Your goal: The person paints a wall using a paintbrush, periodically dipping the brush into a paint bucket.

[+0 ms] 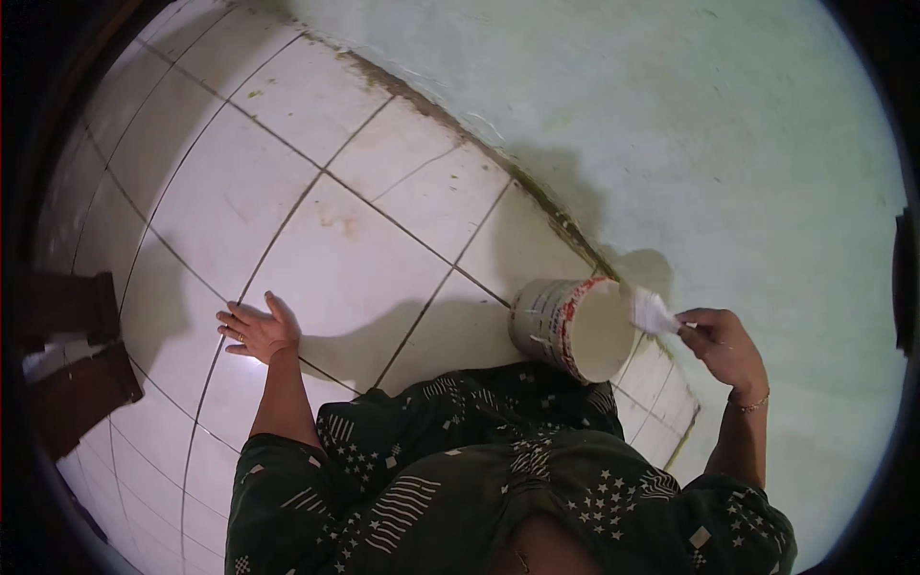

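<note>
My right hand (724,350) pinches a white paintbrush (652,312), which is slightly blurred. The brush's pale end points left, over the upper right rim of a paint bucket (541,321) and close to the wall; whether it touches either I cannot tell. The bucket is off-white with red and dark markings and stands on the tiles against the foot of the wall. Pale paint or a pale inside shows through its open top. Away to the left, my left hand (257,331) lies on the tiled floor (383,240) with its fingers spread, holding nothing.
A pale green wall (738,144) rises along the right, with a dirty, crumbling edge (450,120) where it meets the floor. Dark wooden furniture legs (77,307) stand at the far left. My dark patterned clothing (460,422) spreads close beside the bucket.
</note>
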Motion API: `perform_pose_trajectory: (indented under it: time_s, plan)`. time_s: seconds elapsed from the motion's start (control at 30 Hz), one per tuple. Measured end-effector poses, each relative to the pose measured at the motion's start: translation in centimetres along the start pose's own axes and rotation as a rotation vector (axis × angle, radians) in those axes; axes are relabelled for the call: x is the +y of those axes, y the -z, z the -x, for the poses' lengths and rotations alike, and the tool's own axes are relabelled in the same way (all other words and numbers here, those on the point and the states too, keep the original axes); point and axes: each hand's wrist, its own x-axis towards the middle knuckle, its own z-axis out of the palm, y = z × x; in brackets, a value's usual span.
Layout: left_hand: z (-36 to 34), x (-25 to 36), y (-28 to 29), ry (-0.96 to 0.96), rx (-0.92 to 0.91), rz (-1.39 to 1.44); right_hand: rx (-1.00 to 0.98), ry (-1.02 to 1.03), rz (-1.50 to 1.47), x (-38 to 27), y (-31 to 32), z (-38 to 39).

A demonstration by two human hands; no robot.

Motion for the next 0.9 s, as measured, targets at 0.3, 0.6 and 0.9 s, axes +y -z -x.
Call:
perform_pose_trajectory:
  time_s: [0.3, 0.6, 0.9]
  plan:
    - [-0.2, 0.5, -0.9, -0.002, 0.027, -0.033, -0.019, -0.004, 0.004, 8.9, -11.5, -5.0]
    - [-0.4, -0.4, -1.5, 0.029, -0.005, -0.057, 0.082, 0.005, 0.383, 8.0, -16.3, -7.5]
    - [-0.1, 0.5, -1.1, 0.024, -0.013, -0.064, 0.118, 0.048, 0.313, 7.1, -18.9, -10.3]
